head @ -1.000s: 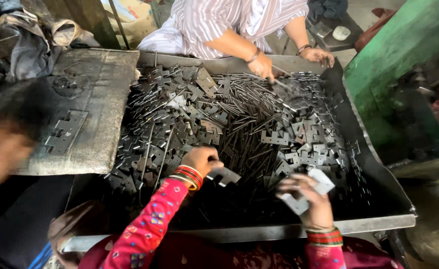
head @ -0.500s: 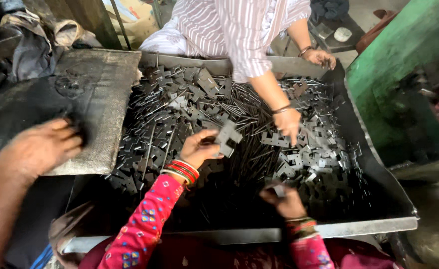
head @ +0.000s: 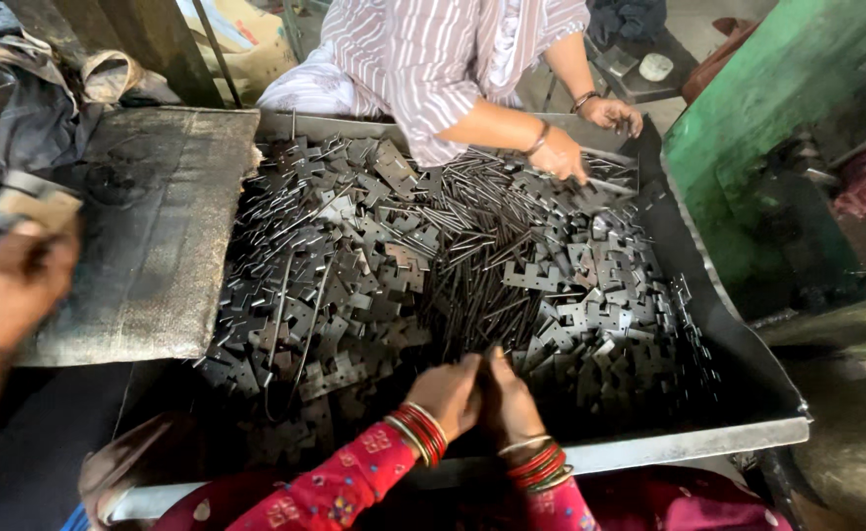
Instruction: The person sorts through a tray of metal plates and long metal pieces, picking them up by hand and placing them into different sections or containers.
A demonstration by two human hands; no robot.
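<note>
My left hand (head: 450, 393) and my right hand (head: 514, 401) are pressed together low in the head view, over the near part of a heap of dark metal hinge plates (head: 335, 285). Both show their backs, with the fingers curled down and inward. What they hold is hidden. Red bangles and pink patterned sleeves cover my wrists. A band of thin dark metal pins (head: 472, 256) runs through the middle of the heap. Everything lies in a big shallow metal tray (head: 669, 447).
Across the tray a person in a striped shirt has one hand (head: 559, 157) on the pins and the other (head: 614, 113) at the far rim. At left a blurred hand (head: 10, 285) lifts metal plates (head: 20, 211) beside a grey mat (head: 148, 226). A green metal structure (head: 767, 118) stands at right.
My left hand, which held up a hinge plate, has come down and met my right hand. The striped-shirt person's hand drew back to the far side. The hand at left lifted off the mat.
</note>
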